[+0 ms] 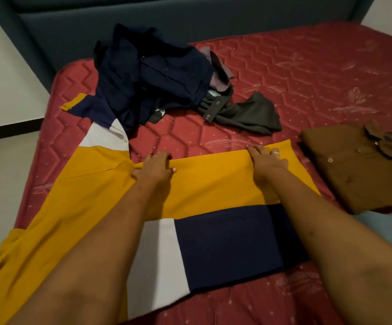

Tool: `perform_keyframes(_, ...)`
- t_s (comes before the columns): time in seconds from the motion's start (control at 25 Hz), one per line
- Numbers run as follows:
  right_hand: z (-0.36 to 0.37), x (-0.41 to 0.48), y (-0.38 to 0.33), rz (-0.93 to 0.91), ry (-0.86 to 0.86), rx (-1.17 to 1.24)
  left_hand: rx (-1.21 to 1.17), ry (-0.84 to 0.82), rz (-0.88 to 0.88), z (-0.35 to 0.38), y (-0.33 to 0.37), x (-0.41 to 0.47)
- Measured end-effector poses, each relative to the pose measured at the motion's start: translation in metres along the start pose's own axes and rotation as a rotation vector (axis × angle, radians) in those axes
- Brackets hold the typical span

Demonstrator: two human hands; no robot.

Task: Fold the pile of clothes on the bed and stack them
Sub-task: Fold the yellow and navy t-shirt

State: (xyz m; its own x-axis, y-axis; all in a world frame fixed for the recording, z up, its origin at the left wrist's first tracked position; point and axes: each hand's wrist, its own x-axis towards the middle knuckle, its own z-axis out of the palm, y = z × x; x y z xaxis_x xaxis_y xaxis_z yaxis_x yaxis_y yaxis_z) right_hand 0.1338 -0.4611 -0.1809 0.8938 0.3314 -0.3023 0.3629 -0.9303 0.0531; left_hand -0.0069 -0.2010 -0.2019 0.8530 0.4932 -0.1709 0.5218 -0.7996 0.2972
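The left hand [153,167] curls its fingers over the far edge of the colour-block shirt [213,184], thumb on top, pinching the fold where the sleeve begins. The right hand [266,160] lies flat on the same edge near the shirt's right corner, fingers straight and pressing down, a ring on one finger.

The shirt is spread across the near part of the red quilted mattress [307,73]. Its navy and white panels are closest to the camera and its yellow part is under the hands. Its left side trails off the mattress's edge, and one sleeve reaches up to the pile. A strip of light blue cloth [389,228] shows at the right edge.

Further right, apart from the colour-block shirt, a brown shirt [354,179] lies folded, collar and buttons up. Beyond the hands lies a crumpled grey garment [249,113], touching the pile [155,76] of dark navy clothes, which has a mauve piece tucked in at its right. A dark blue headboard [190,22] stands behind.
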Motion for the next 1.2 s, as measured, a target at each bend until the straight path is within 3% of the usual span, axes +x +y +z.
perform_keyframes(0.2, -0.018, -0.02, 0.007, 0.045, 0.307, -0.049, -0.063, 0.355, 0.059, -0.005, 0.014, -0.039)
perform_keyframes(0.32, -0.005, -0.066, 0.021, 0.01, 0.518, -0.019, -0.129, 0.477, 0.141, -0.014, 0.014, -0.086)
perform_keyframes(0.44, 0.01, -0.109, 0.042, 0.021, 0.655, -0.02, -0.021, 0.577, 0.264, -0.016, 0.012, -0.141)
perform_keyframes(0.52, 0.025, -0.133, 0.059, 0.028, 0.635, -0.036, 0.056, 0.509, 0.295, -0.001, 0.005, -0.174)
perform_keyframes(0.64, 0.04, -0.159, 0.073, 0.076, 0.502, -0.082, 0.104, 0.23, 0.214, 0.021, 0.001, -0.2)
perform_keyframes(0.8, 0.024, -0.165, 0.053, 0.113, 0.368, -0.056, 0.236, 0.182, 0.233, 0.013, 0.028, -0.196)
perform_keyframes(0.88, 0.02, -0.164, 0.032, 0.07, 0.271, 0.018, 0.274, 0.058, 0.275, 0.016, 0.042, -0.189)
perform_keyframes(1.0, 0.033, -0.155, 0.016, 0.246, 0.034, 0.343, 0.304, -0.068, 0.2, 0.032, 0.048, -0.181)
perform_keyframes(1.08, 0.035, -0.141, 0.024, 0.374, 0.081, 0.579, 0.316, -0.079, 0.16, 0.037, 0.048, -0.174)
perform_keyframes(1.2, 0.028, -0.104, 0.043, 0.389, 0.278, 0.617, 0.282, 0.004, 0.174, 0.037, 0.049, -0.156)
